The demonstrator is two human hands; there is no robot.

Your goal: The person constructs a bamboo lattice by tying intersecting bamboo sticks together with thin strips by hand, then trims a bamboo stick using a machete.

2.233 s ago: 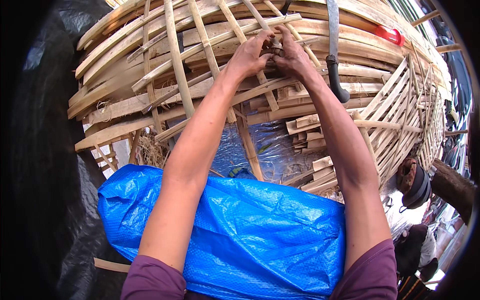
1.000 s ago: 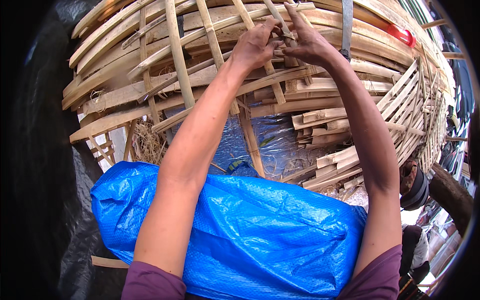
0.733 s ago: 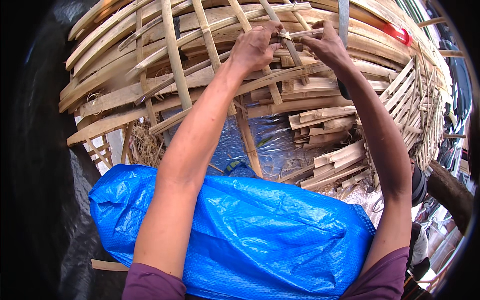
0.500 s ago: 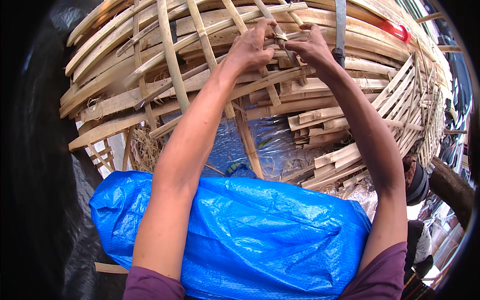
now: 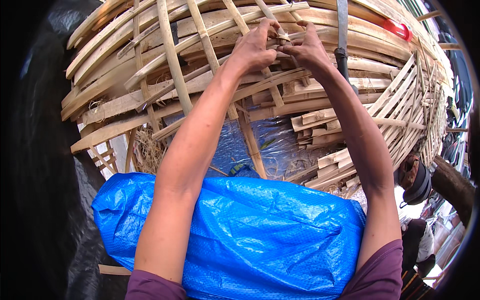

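Observation:
My left hand [image 5: 254,49] and my right hand [image 5: 309,50] meet at the top centre, over a crossing of bamboo strips. A pale tie [image 5: 283,38] is wound around an upright bamboo strip [image 5: 267,9] between them. My left hand's fingers are curled, index finger against the tie and thumb below it. My right thumb presses on the strip just under the tie, its other fingers bent above. Fingertips partly hide what each hand grips. Long split bamboo slats [image 5: 210,35] run crosswise beneath, with thinner strips [image 5: 172,55] laid over them.
A blue plastic sheet [image 5: 270,230] covers my lap. A long grey blade [image 5: 342,25] with a dark band lies right of my hands, near a red plastic cylinder [image 5: 398,30]. Stacked bamboo pieces [image 5: 325,125] lie at right, beside a woven bamboo lattice [image 5: 400,110]. Black sheeting [image 5: 45,150] hangs left.
The right hand's fingers have lifted and spread slightly from the tie, its thumb moving left beneath it. The left hand has stayed nearly in place. The view has shifted a little.

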